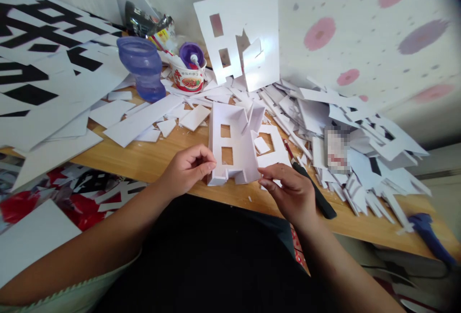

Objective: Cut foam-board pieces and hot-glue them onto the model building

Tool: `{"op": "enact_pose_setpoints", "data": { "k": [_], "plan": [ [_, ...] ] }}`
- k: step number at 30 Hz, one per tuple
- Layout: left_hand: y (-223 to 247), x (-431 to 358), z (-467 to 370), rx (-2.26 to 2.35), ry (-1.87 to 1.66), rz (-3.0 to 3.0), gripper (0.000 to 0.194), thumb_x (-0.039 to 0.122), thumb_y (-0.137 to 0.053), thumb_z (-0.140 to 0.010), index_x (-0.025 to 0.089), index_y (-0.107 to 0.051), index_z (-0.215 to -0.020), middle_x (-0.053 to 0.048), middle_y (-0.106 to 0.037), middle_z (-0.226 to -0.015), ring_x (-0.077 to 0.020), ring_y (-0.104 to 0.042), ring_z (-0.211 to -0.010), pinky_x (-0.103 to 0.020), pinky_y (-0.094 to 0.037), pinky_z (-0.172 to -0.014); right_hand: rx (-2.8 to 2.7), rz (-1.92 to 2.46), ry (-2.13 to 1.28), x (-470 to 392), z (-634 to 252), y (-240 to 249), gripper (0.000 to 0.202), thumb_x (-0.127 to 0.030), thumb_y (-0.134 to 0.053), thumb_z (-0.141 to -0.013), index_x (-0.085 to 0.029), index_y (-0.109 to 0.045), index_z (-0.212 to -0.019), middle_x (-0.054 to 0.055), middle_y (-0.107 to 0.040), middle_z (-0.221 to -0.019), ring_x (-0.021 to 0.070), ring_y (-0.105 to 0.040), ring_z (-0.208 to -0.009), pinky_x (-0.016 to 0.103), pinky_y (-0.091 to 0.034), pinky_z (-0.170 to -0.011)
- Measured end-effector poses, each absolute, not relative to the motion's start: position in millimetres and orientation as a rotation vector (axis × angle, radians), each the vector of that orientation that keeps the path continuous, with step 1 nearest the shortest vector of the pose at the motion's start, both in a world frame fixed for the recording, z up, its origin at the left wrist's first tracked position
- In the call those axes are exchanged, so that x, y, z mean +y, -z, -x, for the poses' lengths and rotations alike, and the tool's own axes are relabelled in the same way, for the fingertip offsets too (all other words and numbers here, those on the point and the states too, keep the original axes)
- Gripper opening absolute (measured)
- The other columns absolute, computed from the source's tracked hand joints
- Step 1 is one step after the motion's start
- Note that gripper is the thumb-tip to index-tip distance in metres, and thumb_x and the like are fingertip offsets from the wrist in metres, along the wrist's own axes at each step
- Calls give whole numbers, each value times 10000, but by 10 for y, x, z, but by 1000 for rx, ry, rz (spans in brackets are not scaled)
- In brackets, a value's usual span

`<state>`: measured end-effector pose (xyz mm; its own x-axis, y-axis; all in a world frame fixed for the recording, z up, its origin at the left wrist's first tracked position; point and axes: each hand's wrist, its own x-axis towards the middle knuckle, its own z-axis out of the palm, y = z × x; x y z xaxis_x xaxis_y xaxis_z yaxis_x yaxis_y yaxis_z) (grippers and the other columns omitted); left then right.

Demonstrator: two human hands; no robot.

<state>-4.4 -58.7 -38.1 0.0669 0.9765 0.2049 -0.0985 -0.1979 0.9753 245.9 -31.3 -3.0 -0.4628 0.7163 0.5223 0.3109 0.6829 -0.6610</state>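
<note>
A white foam-board model (pixel 239 145) with raised side walls and two window openings lies on the wooden table (pixel 144 162), near its front edge. My left hand (pixel 190 169) is at the model's lower left corner, fingers curled and thumb against the forefinger at the wall. At the lower right corner, my right hand (pixel 290 190) pinches with thumb and fingertips beside the wall edge; what is between them is too small to make out. A flat white piece with a cut opening (pixel 277 152) lies just right of the model.
Black-handled cutter (pixel 317 190) right of my right hand; scrap pile (pixel 306 111) behind it. Blue hot-glue gun (pixel 428 236) at far right. Purple jar (pixel 144 68) and paper bowl (pixel 189 78) at back left. Tall cut board (pixel 252 25) against the wall. Large printed sheets (pixel 72 87) at left.
</note>
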Motion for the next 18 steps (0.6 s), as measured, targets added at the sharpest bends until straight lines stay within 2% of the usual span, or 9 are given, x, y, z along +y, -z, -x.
{"op": "enact_pose_setpoints", "data": {
  "k": [5, 11, 18],
  "plan": [
    [400, -600, 37, 977, -1330, -1271, 162, 283, -655, -828, 157, -569, -775, 17, -612, -602, -92, -569, -512, -189, -481, -492, -2273, 812, -455, -306, -2440, 29, 215, -177, -598, -892, -229, -707, -1069, 65, -656, -861, 197, -589, -795, 364, -503, -688],
    [375, -614, 97, 1009, -1314, -1346, 163, 297, -684, -800, 166, -587, -797, 18, -612, -625, -99, -574, -534, -191, -465, -502, -2380, 806, -339, -321, -2426, 11, 231, -180, -603, -883, -219, -685, -1095, 66, -583, -894, 199, -512, -817, 379, -457, -716],
    [-67, -625, 187, 1203, -1059, -1724, 177, 319, -704, -770, 185, -616, -846, 7, -590, -711, -102, -530, -576, -200, -431, -524, -2127, 786, -360, -311, -2530, 68, 313, -114, -638, -834, -247, -655, -1116, 47, -514, -910, 191, -518, -829, 370, -463, -713]
  ]
}}
